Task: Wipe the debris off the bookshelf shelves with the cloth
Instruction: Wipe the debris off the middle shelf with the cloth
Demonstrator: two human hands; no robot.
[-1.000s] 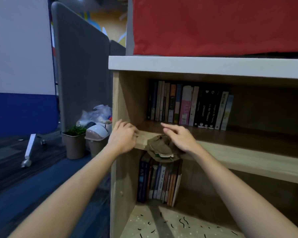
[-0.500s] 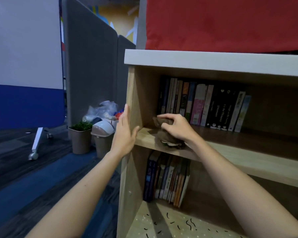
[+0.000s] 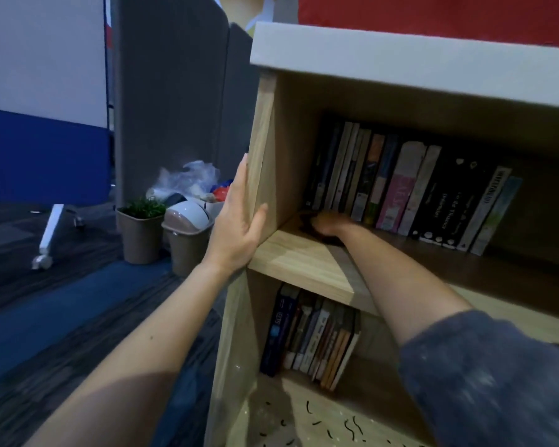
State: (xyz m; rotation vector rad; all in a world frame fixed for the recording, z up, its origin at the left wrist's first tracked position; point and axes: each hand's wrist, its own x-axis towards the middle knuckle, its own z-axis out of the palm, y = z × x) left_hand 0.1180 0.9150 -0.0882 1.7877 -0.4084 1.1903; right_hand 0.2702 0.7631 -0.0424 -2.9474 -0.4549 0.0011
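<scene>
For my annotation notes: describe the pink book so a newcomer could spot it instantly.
Find the wooden bookshelf and its upper shelf, where the right hand reaches in. In the upright row, the pink book stands about midway. It alone has a pink spine; its neighbours are pale, dark or black.

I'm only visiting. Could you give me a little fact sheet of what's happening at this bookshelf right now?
Place: wooden bookshelf beside grey partitions
Left hand: flat, fingers straight, against the bookshelf's side panel
Right hand: reaching deep into the upper shelf, on a dark cloth; grip lost in shadow
Upper books: upright row just behind the right hand
Lower books: leaning row
Debris: black squiggly bits on the bottom shelf
Floor: potted plant, swing-lid bin
</scene>
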